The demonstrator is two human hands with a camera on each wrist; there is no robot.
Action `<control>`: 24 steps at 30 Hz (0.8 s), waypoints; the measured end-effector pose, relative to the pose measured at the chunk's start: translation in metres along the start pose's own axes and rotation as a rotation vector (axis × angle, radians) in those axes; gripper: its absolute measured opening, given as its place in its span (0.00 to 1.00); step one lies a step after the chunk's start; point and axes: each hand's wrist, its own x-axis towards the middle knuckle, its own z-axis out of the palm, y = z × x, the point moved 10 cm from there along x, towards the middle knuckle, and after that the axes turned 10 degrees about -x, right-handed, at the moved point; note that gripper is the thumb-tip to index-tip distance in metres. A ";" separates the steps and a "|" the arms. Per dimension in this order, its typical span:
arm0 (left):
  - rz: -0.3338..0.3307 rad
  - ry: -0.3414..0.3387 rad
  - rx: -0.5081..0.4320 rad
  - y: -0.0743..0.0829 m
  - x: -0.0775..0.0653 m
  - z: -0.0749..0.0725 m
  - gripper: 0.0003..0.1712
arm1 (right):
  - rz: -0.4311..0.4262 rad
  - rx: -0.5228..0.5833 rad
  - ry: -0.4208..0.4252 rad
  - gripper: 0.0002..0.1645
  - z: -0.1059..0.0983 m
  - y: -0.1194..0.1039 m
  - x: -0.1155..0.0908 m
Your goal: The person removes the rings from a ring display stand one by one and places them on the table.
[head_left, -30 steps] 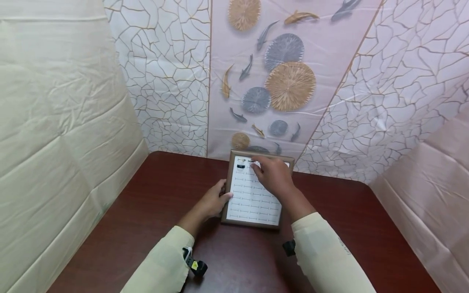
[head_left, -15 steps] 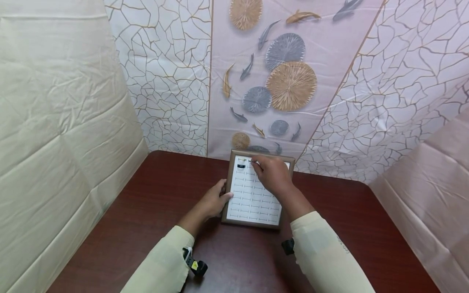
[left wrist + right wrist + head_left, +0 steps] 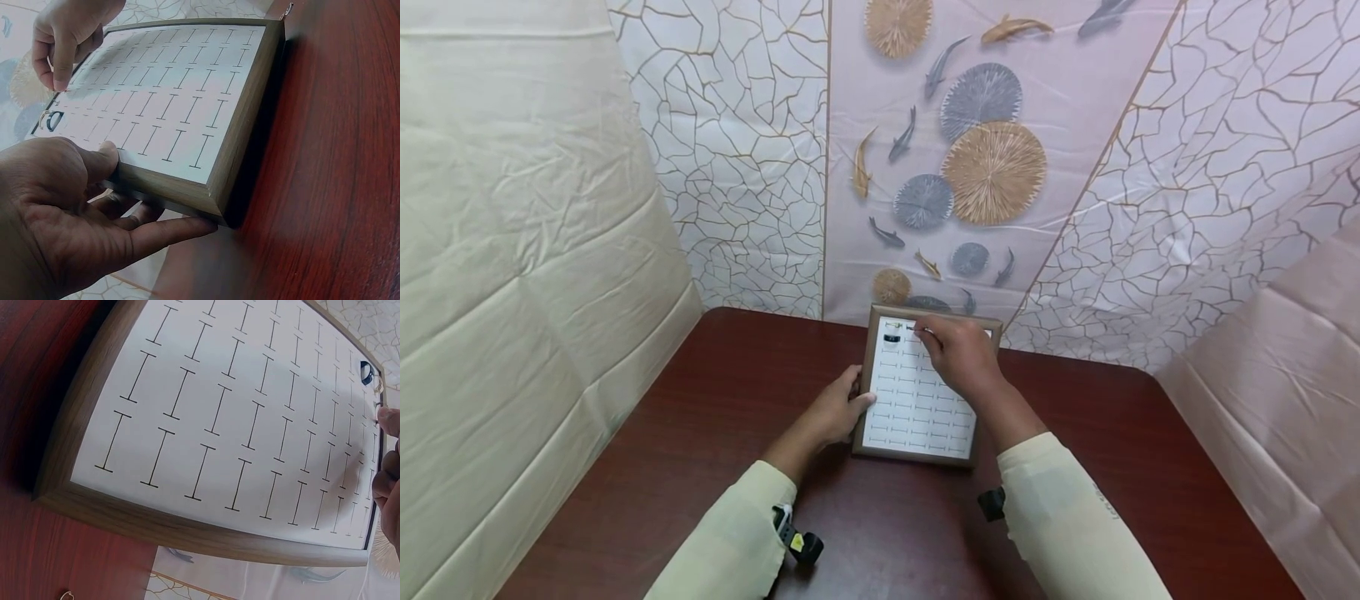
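A wood-framed ring tray (image 3: 913,455) with a white slotted insert lies on the dark red table. My left hand (image 3: 835,411) grips its left edge, thumb on top of the frame (image 3: 244,144) and fingers (image 3: 169,230) underneath. My right hand (image 3: 929,335) is over the tray's far row and pinches a small ring (image 3: 379,407) at a slot there. A dark ring (image 3: 892,338) and a second ring (image 3: 892,325) sit in the far left slots; the dark ring (image 3: 367,372) also shows in the right wrist view. The other slots are bare.
The table (image 3: 715,433) stands in a corner of draped cloth walls, cream on the left and patterned behind. A small metal loop (image 3: 65,594) lies on the table by the tray's near right corner. Wrist cameras (image 3: 797,542) sit on both sleeves.
Almost nothing moved. The right hand's fingertips stay at the tray's far row, and the left hand keeps its hold on the frame.
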 end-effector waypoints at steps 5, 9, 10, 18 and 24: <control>-0.019 -0.004 -0.010 -0.002 0.000 0.001 0.30 | -0.012 0.011 0.012 0.05 -0.002 0.001 -0.001; -0.019 0.001 -0.012 -0.001 0.000 0.001 0.30 | -0.023 0.021 0.021 0.06 -0.003 0.002 -0.001; -0.016 0.002 -0.010 0.000 0.000 0.001 0.30 | -0.026 0.029 0.027 0.06 -0.004 0.002 -0.002; -0.017 0.010 0.002 0.002 -0.001 0.000 0.31 | -0.069 0.082 0.096 0.05 -0.017 0.004 -0.007; -0.030 0.008 0.002 0.000 -0.002 0.001 0.30 | -0.058 0.062 0.086 0.05 -0.019 0.013 -0.020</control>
